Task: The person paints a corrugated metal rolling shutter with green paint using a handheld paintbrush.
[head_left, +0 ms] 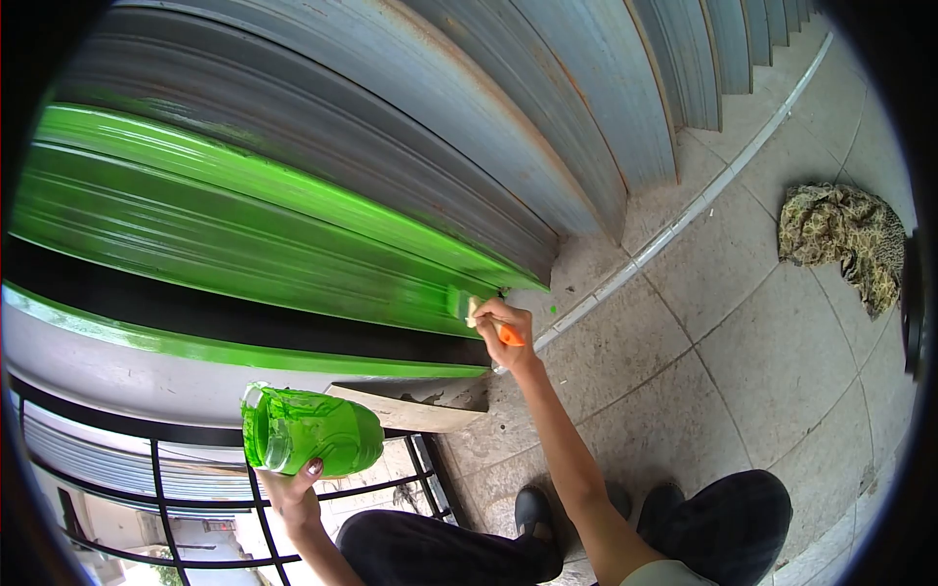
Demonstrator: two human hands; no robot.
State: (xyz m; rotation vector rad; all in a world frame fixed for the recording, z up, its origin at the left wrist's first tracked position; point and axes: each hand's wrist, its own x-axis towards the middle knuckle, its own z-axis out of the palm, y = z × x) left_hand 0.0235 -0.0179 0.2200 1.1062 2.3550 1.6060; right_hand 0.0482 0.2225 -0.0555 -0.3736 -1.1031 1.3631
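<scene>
My right hand [506, 329] is closed round a paintbrush [509, 335] with an orange handle tip. Its bristles are loaded with green and press against the lower end of a metal gate panel [264, 225], which is coated in wet-looking bright green paint. Below and to the left, my left hand [291, 493] grips a clear jar [322, 430] of green paint, its wall and rim smeared with the same colour. The jar is tilted in this view, mouth towards the left. Part of the left hand is hidden behind it.
Unpainted grey folded panels [586, 88] continue to the upper right. A metal floor track [684, 220] curves across the tiles [684, 391]. A crumpled mesh-like cloth [842, 234] lies at the right. A black grille [156, 488] stands at lower left; a flat board [410, 405] lies near the panel.
</scene>
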